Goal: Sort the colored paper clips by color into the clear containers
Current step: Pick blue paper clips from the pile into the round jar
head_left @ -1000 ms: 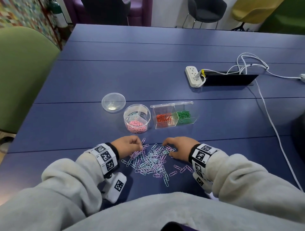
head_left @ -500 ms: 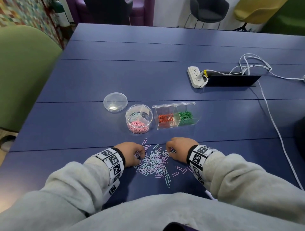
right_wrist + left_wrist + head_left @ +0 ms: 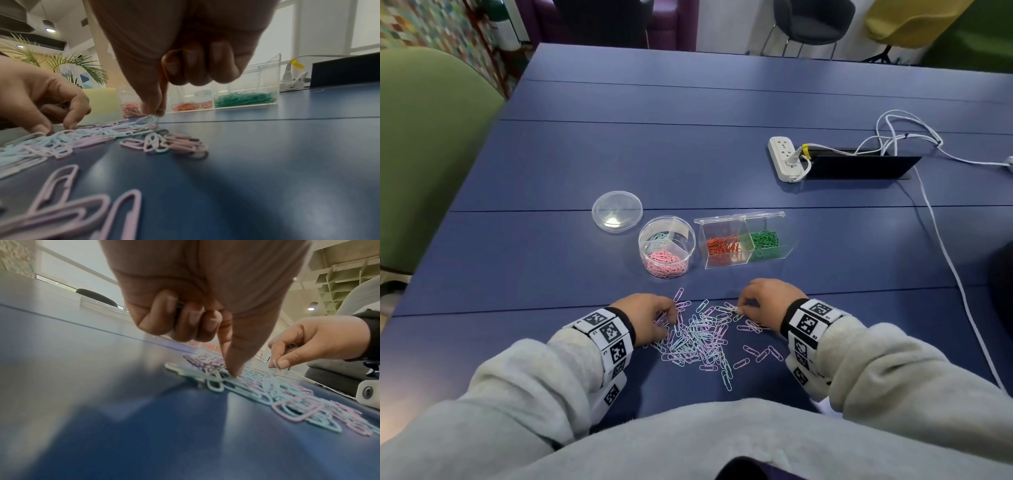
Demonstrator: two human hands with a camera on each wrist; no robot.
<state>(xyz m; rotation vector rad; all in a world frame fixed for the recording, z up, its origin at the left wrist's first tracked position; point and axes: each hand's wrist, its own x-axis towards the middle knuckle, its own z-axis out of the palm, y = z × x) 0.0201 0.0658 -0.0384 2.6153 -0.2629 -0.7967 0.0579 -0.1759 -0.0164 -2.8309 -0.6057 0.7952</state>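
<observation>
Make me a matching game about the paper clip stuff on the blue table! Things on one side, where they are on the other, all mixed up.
Things:
1. pink clips
2. green clips
3. round lid
4. orange clips

Places:
A. left part of the rectangular box
B. flat on the table, behind the round tub
C. inside the round tub
D. right part of the rectangular box

Pairs: 1-C, 2-D, 3-B, 4-A

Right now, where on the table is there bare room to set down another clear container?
Bare table lies left of the round lid, also between the rectangular box and the white cable. The loose clip pile between both hands is crowded.
</observation>
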